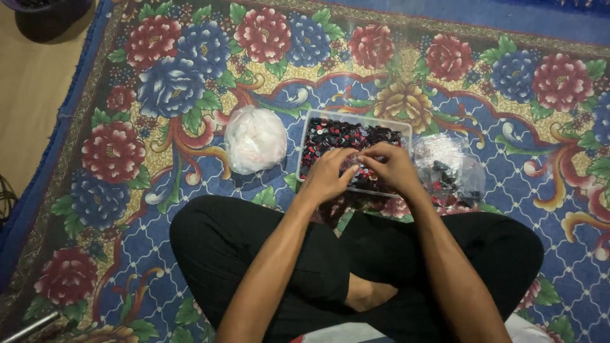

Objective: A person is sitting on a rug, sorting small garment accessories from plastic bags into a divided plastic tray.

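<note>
I sit cross-legged on a flowered carpet. A clear plastic box (pixel 311 124) full of small black and red pieces lies in front of my knees. My left hand (pixel 327 174) and my right hand (pixel 393 166) meet over the near part of the box, fingertips pressed together around something too small to make out. Both hands hover above or rest on the pieces inside.
A white bundled plastic bag (pixel 255 138) lies left of the box. A clear plastic bag (pixel 450 166) holding dark pieces lies to its right. A dark round pot (pixel 44 14) stands at the far left corner on bare floor. A metal rod (pixel 28 327) shows at bottom left.
</note>
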